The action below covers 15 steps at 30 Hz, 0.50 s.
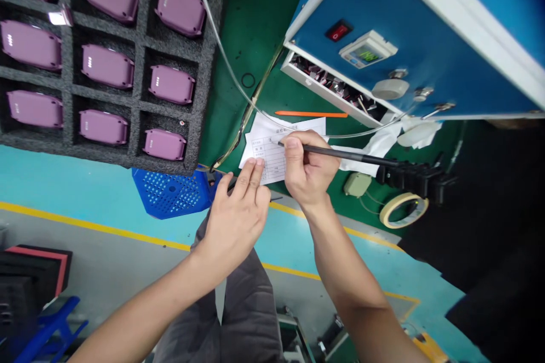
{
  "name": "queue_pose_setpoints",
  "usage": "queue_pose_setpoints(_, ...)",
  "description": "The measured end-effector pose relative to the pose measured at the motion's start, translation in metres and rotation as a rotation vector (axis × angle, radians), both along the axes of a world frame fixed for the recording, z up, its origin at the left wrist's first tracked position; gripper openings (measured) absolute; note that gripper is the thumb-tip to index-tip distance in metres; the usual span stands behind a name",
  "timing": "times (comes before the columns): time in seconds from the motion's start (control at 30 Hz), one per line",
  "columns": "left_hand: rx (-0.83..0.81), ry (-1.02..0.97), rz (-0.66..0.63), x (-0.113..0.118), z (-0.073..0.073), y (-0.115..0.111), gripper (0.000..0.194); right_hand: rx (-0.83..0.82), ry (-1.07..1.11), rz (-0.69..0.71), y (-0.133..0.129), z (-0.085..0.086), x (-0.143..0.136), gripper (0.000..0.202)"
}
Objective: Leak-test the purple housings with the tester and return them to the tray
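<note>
Okay, so the writing first: the printed form [272, 169] has a Chinese heading along its far edge that seems to start with 送检, but the rest is too blurry for me to read. Below that it's a ruled table with small labels down its left column, also mostly too tiny. No luck on the digits of the green display [367, 55] on the blue machine [426, 51] at far right either, though the red switch [339, 30] beside it has a little white O on it

As for the hands, the form sits on the green bench [242, 28] right between them. The left hand [239, 215] is laid flat, fingertips pressing the form's near left part. The right hand [314, 178] is pinched around a black pen [340, 152], with the tip over the form's upper rows. Orange stick [311, 114] just beyond the paper, tape roll [386, 214] off to the near right, foam tray [208, 76] of purple casings [172, 85] on the left
</note>
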<state>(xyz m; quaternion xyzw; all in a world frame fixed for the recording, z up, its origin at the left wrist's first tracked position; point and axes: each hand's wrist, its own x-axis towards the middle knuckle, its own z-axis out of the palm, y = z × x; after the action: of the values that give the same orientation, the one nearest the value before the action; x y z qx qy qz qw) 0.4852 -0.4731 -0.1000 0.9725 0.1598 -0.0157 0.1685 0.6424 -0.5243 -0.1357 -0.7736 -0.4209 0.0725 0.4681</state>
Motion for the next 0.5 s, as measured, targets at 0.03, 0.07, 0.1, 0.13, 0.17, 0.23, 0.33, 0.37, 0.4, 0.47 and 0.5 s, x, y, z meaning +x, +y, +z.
queue_pose_setpoints(0.03, -0.002, 0.005, 0.000, 0.0001, 0.0001, 0.0000, 0.016, 0.005, 0.005, 0.005, 0.0000, -0.0002, 0.0001, 0.020)
queue_pose_setpoints(0.07, -0.004, 0.011, -0.001, 0.0001, 0.0001, -0.0001, 0.016, 0.007, 0.010, 0.010, -0.0001, -0.0003, 0.0001, 0.020)
queue_pose_setpoints(0.1, -0.007, 0.020, -0.002, 0.0002, 0.0001, -0.0001, 0.016, 0.006, 0.012, 0.011, -0.0002, -0.0005, 0.0002, 0.020)
queue_pose_setpoints(0.13, -0.008, 0.028, -0.004, 0.0002, 0.0002, 0.0000, 0.016, 0.004, 0.010, 0.011, -0.0004, -0.0007, 0.0001, 0.020)
queue_pose_setpoints(0.17, -0.009, 0.034, -0.006, 0.0003, 0.0003, 0.0000, 0.016, 0.001, 0.004, 0.008, -0.0007, -0.0009, 0.0000, 0.020)
queue_pose_setpoints(0.23, -0.009, 0.037, -0.009, 0.0003, 0.0005, 0.0001, 0.015, 0.002, -0.014, -0.012, -0.0013, -0.0013, -0.0003, 0.020)
queue_pose_setpoints(0.33, -0.009, 0.032, -0.007, 0.0003, 0.0009, 0.0003, 0.014, 0.013, -0.026, -0.046, -0.0018, -0.0020, -0.0008, 0.019)
queue_pose_setpoints(0.37, -0.009, 0.031, -0.005, 0.0003, 0.0010, 0.0003, 0.014, 0.015, -0.027, -0.053, -0.0017, -0.0022, -0.0008, 0.019)
queue_pose_setpoints(0.4, -0.008, 0.031, -0.004, 0.0003, 0.0012, 0.0004, 0.014, 0.017, -0.027, -0.057, -0.0015, -0.0024, -0.0009, 0.019)
queue_pose_setpoints(0.47, -0.009, 0.029, -0.004, 0.0004, 0.0017, 0.0006, 0.015, 0.021, -0.029, -0.064, -0.0009, -0.0024, -0.0008, 0.019)
queue_pose_setpoints(0.5, -0.013, 0.028, -0.004, 0.0003, 0.0019, 0.0007, 0.015, 0.022, -0.029, -0.068, -0.0007, -0.0022, -0.0007, 0.019)
